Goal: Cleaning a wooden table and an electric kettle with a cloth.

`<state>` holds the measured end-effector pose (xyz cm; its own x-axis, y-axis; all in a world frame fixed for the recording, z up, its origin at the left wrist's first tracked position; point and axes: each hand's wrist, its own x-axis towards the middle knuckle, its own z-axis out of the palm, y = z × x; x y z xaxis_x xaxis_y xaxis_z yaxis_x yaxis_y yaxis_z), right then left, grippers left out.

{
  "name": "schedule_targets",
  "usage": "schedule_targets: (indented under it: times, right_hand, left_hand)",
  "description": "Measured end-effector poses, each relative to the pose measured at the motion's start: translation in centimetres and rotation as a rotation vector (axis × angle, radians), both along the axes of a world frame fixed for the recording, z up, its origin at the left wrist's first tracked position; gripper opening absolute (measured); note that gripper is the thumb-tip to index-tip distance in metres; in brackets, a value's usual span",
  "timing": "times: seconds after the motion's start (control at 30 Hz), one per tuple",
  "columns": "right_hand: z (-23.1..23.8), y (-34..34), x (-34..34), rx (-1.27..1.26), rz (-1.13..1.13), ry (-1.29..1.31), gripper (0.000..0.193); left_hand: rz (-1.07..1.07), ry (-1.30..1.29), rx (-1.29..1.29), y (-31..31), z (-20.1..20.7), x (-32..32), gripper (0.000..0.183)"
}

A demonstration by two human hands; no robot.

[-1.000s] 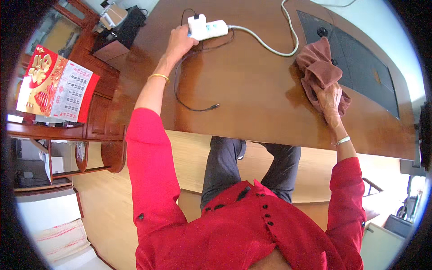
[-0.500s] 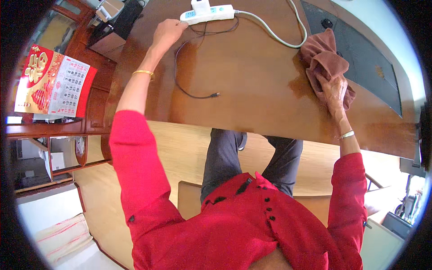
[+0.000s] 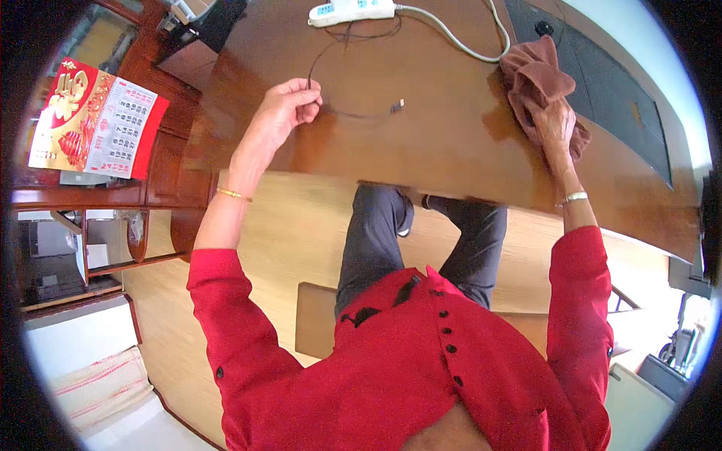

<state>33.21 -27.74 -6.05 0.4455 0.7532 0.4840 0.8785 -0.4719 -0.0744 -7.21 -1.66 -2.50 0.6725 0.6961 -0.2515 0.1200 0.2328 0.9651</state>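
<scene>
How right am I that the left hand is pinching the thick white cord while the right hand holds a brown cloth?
Not quite: the head view shows the left hand pinching the thin dark cable; the thick white cord lies apart from it. The right hand does hold a brown cloth.

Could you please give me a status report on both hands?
Left hand pinching dark cable, connector end free. Right hand holding bunched brown cloth on desk. White power strip beyond left hand, touching neither hand.
</scene>
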Motion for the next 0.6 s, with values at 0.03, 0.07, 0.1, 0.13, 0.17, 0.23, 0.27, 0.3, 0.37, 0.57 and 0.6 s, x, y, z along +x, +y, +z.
schedule_targets:
  times: [0.03,0.07,0.1,0.13,0.17,0.23,0.27,0.3,0.37,0.57,0.6]
  right_hand:
    - [0.3,0.1,-0.5,-0.011,0.007,0.002,0.042]
    - [0.8,0.3,-0.9,0.083,0.019,0.015,0.041]
    - [1.4,0.6,-1.4,0.183,0.03,0.024,0.041]
    - [1.5,0.8,-1.8,0.207,-0.003,0.031,0.041]
    - [1.4,0.8,-2.2,0.206,0.003,0.023,0.041]
    - [1.8,0.9,-3.4,0.168,-0.065,0.051,0.041]
    - [1.7,0.7,-4.4,0.15,-0.061,0.069,0.042]
    - [1.8,1.0,-6.1,0.058,-0.059,0.09,0.042]
    - [1.1,0.7,-9.8,0.106,0.143,-0.033,0.04]
    - [2.1,5.9,-24.1,0.241,1.001,-0.024,0.026]
    - [1.8,7.4,-26.7,0.204,1.024,0.068,0.031]
  left_hand:
    - [0.024,-0.032,0.035,-0.1,-0.3,-0.2,0.007]
    - [0.05,0.016,0.081,0.2,-1.0,-0.5,0.01]
    - [0.055,0.01,0.076,0.4,-1.5,-0.6,0.01]
    - [0.085,0.032,0.141,0.5,-1.9,-0.8,0.011]
    - [0.115,0.053,0.207,0.6,-2.3,-1.1,0.011]
    - [0.164,0.015,0.232,0.1,-3.1,-0.8,0.012]
    - [0.21,-0.014,0.261,-0.1,-3.4,-0.6,0.012]
    - [0.213,-0.042,0.348,-0.1,-4.0,-0.9,0.016]
    - [0.234,0.001,0.372,-1.1,-3.5,0.0,0.017]
    - [0.32,-0.113,0.34,-2.3,-2.6,0.9,0.013]
    - [0.321,-0.051,0.513,-1.3,-3.4,0.4,0.013]
